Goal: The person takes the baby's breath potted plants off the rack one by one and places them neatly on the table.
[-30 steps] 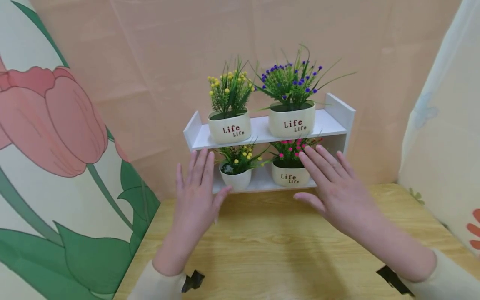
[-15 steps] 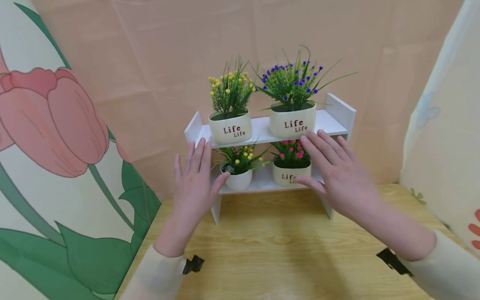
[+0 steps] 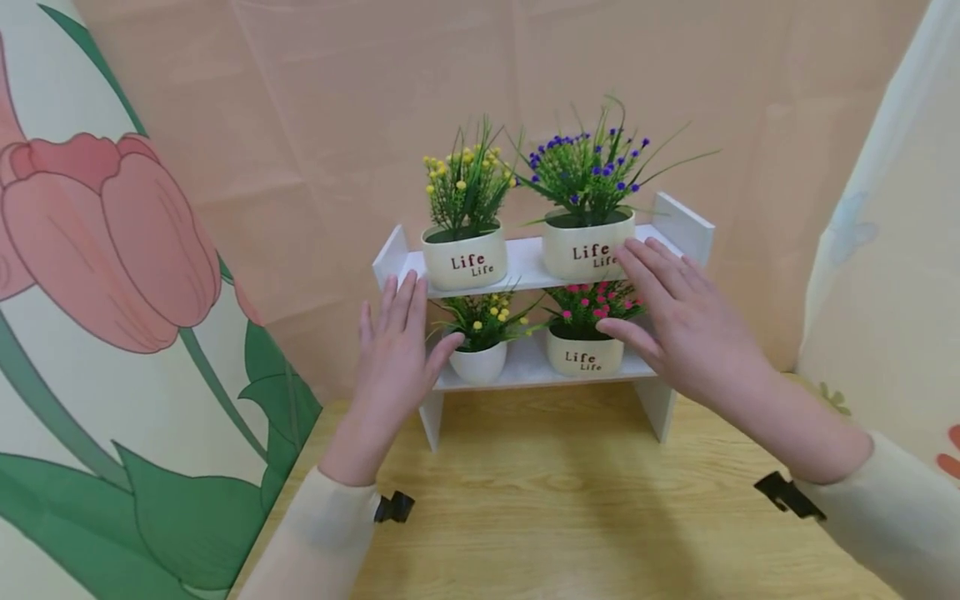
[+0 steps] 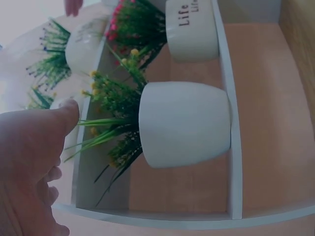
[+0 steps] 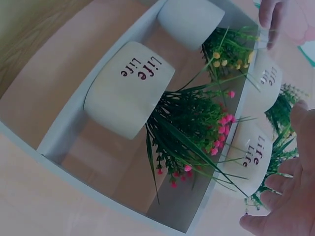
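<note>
Before the white shelf [image 3: 523,262], head view: the left hand [image 3: 393,362] and right hand [image 3: 690,321] are raised well apart from each other, fingers extended, gripping nothing.
Plants, head view: on top, a large yellow-flowered plant [image 3: 468,212] and a purple-flowered plant [image 3: 592,200]; beneath, a small yellow-flowered plant [image 3: 480,342] and a pink-flowered plant [image 3: 588,333]. The shelf stands on the tabletop [image 3: 510,500].
Step, head view: judged as a gesture or light adjustment at the filled shelf; a grasp would call for moving closer and curling the fingers.
Change, head view: against one second earlier, both hands lie higher, the right fingertips now overlapping the purple-flowered plant's pot rather than pink blooms; the plants keep their places.
Left hand, left wrist view: thumb near the small yellow-flowered plant's leaves; contact cannot be told.
Right hand, right wrist view: fingers spread near the upper pots, without grip; touch cannot be told.
</note>
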`<move>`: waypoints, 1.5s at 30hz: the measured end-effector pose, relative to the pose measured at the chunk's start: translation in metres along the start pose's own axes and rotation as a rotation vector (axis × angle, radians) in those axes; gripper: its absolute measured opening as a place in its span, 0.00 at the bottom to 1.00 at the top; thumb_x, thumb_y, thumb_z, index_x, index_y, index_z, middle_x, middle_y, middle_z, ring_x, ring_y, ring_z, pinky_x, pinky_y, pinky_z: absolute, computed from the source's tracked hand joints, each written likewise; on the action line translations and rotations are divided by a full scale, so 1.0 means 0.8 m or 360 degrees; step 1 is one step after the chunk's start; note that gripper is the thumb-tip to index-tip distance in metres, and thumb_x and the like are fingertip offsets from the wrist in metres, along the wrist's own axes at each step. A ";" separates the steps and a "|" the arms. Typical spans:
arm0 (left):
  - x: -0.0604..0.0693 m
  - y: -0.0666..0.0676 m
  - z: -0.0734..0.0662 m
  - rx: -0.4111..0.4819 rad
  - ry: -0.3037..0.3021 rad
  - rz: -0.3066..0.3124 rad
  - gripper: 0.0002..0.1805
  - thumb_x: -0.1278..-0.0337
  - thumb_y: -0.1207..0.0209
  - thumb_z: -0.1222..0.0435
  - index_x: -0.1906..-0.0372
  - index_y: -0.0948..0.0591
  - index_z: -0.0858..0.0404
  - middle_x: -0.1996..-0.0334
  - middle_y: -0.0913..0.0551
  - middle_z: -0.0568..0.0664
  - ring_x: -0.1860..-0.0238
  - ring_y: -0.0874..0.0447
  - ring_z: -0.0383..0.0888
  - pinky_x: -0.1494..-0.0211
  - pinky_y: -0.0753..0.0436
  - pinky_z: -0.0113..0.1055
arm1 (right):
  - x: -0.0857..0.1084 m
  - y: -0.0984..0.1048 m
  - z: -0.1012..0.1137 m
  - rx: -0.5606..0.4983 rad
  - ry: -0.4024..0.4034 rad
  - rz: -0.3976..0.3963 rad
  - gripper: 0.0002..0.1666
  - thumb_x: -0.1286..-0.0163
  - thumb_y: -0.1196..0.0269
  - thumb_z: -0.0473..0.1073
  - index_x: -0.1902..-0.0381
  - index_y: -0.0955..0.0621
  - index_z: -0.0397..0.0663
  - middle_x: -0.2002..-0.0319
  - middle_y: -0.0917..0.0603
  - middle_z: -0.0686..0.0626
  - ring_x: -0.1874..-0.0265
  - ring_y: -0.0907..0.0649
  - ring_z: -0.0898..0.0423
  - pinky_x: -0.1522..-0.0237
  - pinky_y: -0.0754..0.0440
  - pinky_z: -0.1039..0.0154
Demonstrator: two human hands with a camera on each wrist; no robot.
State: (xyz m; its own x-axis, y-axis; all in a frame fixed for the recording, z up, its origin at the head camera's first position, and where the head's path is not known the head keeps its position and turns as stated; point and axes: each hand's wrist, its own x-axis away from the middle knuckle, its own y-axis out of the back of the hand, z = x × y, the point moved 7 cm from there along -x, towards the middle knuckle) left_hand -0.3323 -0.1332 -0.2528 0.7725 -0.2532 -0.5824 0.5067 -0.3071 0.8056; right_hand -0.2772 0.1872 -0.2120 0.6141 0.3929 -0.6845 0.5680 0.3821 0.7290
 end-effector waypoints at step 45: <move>-0.010 -0.040 0.013 0.0215 0.0037 -0.0113 0.52 0.24 0.34 0.43 0.12 0.46 0.64 0.14 0.44 0.58 0.11 0.59 0.57 0.11 0.50 0.55 | -0.087 -0.026 -0.079 -0.1003 -0.0667 0.0238 0.60 0.18 0.34 0.63 0.07 0.57 0.58 0.12 0.49 0.36 0.16 0.43 0.27 0.22 0.39 0.28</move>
State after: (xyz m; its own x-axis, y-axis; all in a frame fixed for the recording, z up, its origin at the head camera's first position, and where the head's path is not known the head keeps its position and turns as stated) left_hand -0.3587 -0.1310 -0.2749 0.7462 -0.2057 -0.6332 0.5053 -0.4444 0.7398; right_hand -0.3665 0.2047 -0.1806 0.8874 0.1760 -0.4260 0.1205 0.8035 0.5829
